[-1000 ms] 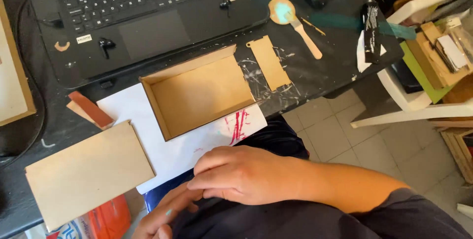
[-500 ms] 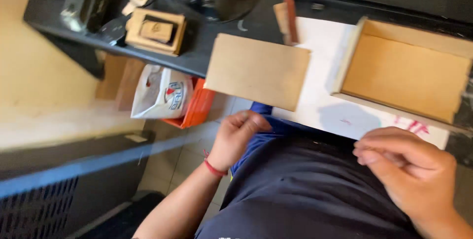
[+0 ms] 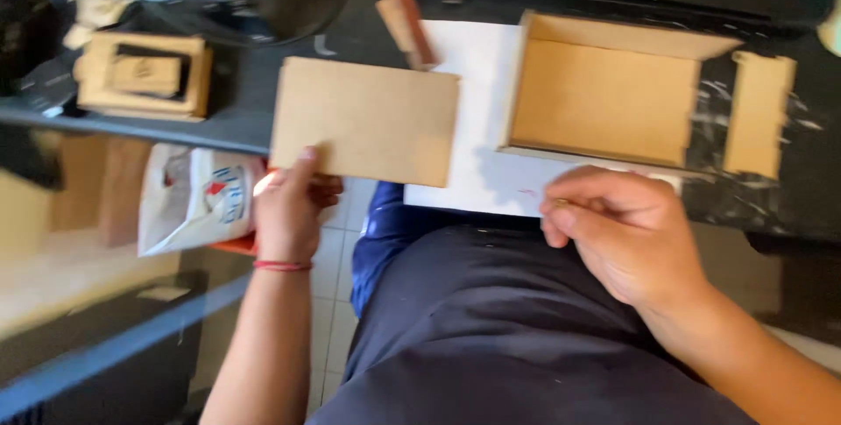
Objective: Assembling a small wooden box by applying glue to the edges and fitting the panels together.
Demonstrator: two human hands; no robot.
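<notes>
My left hand (image 3: pixel 289 206) grips the near left corner of a flat brown board panel (image 3: pixel 366 120) that lies on the dark table edge, thumb on top. My right hand (image 3: pixel 624 230) rests loosely curled at the near edge of a white paper sheet (image 3: pixel 473 109), fingers bent, holding nothing that I can see. An open shallow brown box (image 3: pixel 606 99) stands on the paper just beyond my right hand. A narrow board strip (image 3: pixel 757 115) lies to the right of the box.
A small reddish wooden block (image 3: pixel 408 24) lies beyond the panel. A small wooden frame box (image 3: pixel 144 74) sits on a shelf at the left. A white plastic bag (image 3: pixel 200 204) hangs below the table near my left hand. A dark table (image 3: pixel 788 206) carries everything.
The view swung left. My left hand rose from my lap and took hold of the flat panel's near corner. My right hand stayed by the paper's near edge.
</notes>
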